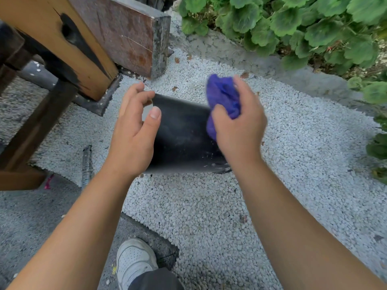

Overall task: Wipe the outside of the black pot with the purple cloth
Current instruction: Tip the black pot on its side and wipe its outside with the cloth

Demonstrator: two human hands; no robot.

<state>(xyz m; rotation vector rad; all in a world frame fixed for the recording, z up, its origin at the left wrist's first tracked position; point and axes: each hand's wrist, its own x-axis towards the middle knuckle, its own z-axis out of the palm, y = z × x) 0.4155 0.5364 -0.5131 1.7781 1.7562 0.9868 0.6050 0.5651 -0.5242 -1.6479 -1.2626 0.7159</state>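
Mid-wipe, I judge. My right hand (236, 122) is bunched around the purple cloth (223, 97), pressing it to the right side of the black pot (184, 135). My left hand (134, 130) curls at the pot's left edge, fingers half-bent; whether it truly grips, I cannot tell. Pot lies on its side, held above white gravel (199, 206). Scuffs show near its lower rim, so next I'd want the pot turned and the cloth drawn across that patch. Outdoors: wooden bench (69, 45) to the left, leafy plants (303, 24) beyond, my white shoe (134, 260) below

Pot (182, 135) rim prob. behind hands.
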